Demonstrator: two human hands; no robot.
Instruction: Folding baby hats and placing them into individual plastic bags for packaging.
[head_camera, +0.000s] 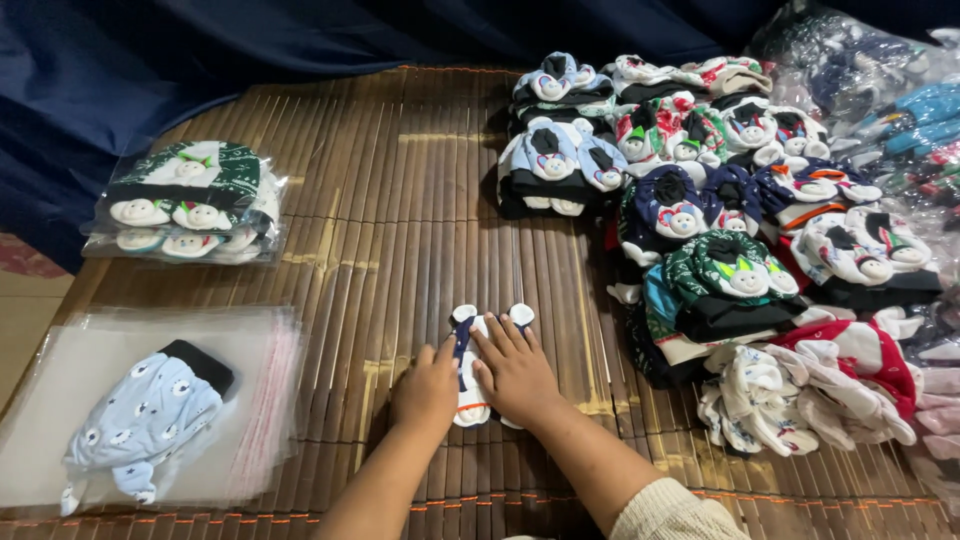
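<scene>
Both of my hands press flat on a small white baby garment with dark blue trim (467, 325) lying on the bamboo mat (400, 210). My left hand (427, 392) covers its left side. My right hand (517, 372) covers its right side, fingers spread. The garment's round white ends stick out past my fingertips; the rest of it is hidden under my palms.
A big heap of folded patterned baby clothes (720, 230) fills the right. At the left lie a bagged stack of such clothes (185, 205) and a pile of clear plastic bags (70, 370) with a light blue garment (145, 420) on top. Dark blue cloth (120, 60) lies behind.
</scene>
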